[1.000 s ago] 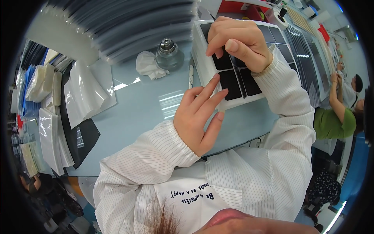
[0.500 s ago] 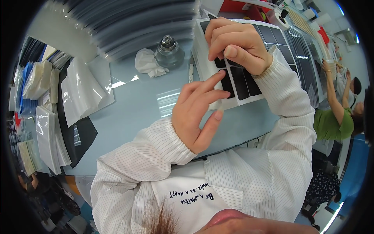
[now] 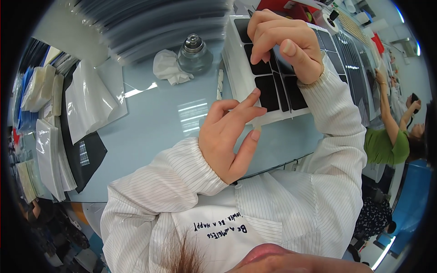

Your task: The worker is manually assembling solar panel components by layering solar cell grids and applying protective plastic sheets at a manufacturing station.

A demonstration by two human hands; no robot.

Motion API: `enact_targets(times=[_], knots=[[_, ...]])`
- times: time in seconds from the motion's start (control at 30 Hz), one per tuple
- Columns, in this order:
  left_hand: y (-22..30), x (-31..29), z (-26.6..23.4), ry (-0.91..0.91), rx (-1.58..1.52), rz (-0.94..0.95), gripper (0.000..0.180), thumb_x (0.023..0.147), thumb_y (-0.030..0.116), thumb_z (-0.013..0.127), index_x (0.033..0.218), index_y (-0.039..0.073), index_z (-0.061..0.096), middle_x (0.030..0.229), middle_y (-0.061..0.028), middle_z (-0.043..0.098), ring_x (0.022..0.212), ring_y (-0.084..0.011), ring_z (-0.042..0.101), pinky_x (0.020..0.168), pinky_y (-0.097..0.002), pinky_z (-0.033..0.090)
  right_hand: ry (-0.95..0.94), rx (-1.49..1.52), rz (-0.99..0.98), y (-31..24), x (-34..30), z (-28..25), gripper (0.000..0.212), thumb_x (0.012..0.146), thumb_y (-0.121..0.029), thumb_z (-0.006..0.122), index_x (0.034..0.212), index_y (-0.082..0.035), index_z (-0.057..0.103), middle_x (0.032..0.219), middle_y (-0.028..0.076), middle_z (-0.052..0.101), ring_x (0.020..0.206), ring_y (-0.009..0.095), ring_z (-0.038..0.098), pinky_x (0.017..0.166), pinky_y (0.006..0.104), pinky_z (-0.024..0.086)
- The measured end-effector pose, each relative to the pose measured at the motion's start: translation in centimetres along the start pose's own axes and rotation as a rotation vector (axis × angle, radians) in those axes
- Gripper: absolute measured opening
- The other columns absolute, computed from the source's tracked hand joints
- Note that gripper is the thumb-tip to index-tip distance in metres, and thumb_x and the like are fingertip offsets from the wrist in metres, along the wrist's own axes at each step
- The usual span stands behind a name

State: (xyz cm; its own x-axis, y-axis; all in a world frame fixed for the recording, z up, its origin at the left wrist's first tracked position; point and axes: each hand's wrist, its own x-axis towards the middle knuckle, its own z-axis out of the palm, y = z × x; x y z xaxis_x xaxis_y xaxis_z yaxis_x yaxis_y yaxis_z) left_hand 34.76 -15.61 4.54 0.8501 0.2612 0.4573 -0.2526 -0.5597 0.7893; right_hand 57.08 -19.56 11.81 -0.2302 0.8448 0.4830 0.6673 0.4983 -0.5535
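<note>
My right hand (image 3: 287, 48) is over a white tray (image 3: 248, 84) with its fingers curled; whatever they grip is hidden beneath them. Under that hand a narrow dark strip (image 3: 281, 93), perhaps the edge of a tilted panel, shows between the compartments. Flat black rectangular panels (image 3: 266, 93) lie in the tray, in rows split by white dividers. My left hand (image 3: 227, 141) is open at the tray's near left corner, fingers spread and holding nothing. Its index fingertip is close to the nearest panel; whether it touches cannot be made out.
Left of the tray are a pen-like white stick (image 3: 220, 84), a clear pump bottle (image 3: 195, 57) and a crumpled white tissue (image 3: 170, 68). Plastic-wrapped dark sheets (image 3: 154, 25) stand at the back. Film and packets (image 3: 50, 154) lie far left. A co-worker in green (image 3: 387, 145) is at right.
My right hand has risen slightly away from the tray, and more of the narrow dark strip shows below it. The left hand stays nearly still. The view has shifted a little.
</note>
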Motion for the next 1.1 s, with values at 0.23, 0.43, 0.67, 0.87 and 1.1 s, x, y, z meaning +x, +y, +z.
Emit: enact_targets(times=[0.23,0.43,0.67,0.87,1.1], knots=[[0.2,0.1,0.1,-0.019,-0.13,-0.017,0.033,0.083,0.009,0.053,0.114,-0.001,0.057,0.138,-0.0216,0.048,0.097,-0.0275,0.049,0.086,-0.034,0.043,-0.025,0.021,-0.008,0.2,0.1,-0.1,0.059,0.097,-0.047,0.037,0.071,0.0,0.063,0.064,0.008,0.054,0.069,0.022,0.048,0.065,0.0322,0.038],[0.4,0.6,0.3,0.005,-0.114,0.079,0.035,0.081,0.009,0.053,0.115,0.001,0.056,0.139,-0.0224,0.047,0.098,-0.0282,0.048,0.092,-0.0357,0.039,-0.018,-0.004,-0.057,0.8,-0.2,0.6,0.059,0.096,-0.047,0.038,0.071,-0.001,0.063,0.066,0.01,0.057,0.067,0.022,0.049,0.07,0.0333,0.038],[-0.2,0.1,-0.6,0.068,0.075,0.103,0.036,0.077,0.005,0.058,0.112,-0.001,0.057,0.129,-0.0194,0.056,0.09,-0.0321,0.053,0.078,-0.0347,0.046,-0.023,-0.003,-0.024,0.7,-0.5,0.4,0.062,0.096,-0.051,0.037,0.072,-0.001,0.065,0.065,0.009,0.057,0.065,0.021,0.05,0.059,0.0307,0.039],[-0.3,-0.3,0.0,-0.005,0.051,0.03,0.038,0.08,0.005,0.051,0.116,-0.003,0.053,0.126,-0.0195,0.059,0.095,-0.0295,0.05,0.091,-0.0369,0.04,-0.002,0.015,0.026,0.3,-0.3,0.6,0.066,0.095,-0.054,0.036,0.072,0.0,0.065,0.065,0.009,0.056,0.064,0.02,0.049,0.053,0.0277,0.039],[0.6,-1.9,1.5,-0.025,-0.425,-0.21,0.043,0.087,0.008,0.046,0.128,-0.003,0.045,0.147,-0.0211,0.033,0.132,-0.031,0.036,0.106,-0.0385,0.031,-0.01,-0.019,0.046,-0.1,0.1,0.4,0.069,0.095,-0.057,0.034,0.072,0.0,0.064,0.061,0.008,0.055,0.066,0.02,0.049,0.053,0.0276,0.038]])
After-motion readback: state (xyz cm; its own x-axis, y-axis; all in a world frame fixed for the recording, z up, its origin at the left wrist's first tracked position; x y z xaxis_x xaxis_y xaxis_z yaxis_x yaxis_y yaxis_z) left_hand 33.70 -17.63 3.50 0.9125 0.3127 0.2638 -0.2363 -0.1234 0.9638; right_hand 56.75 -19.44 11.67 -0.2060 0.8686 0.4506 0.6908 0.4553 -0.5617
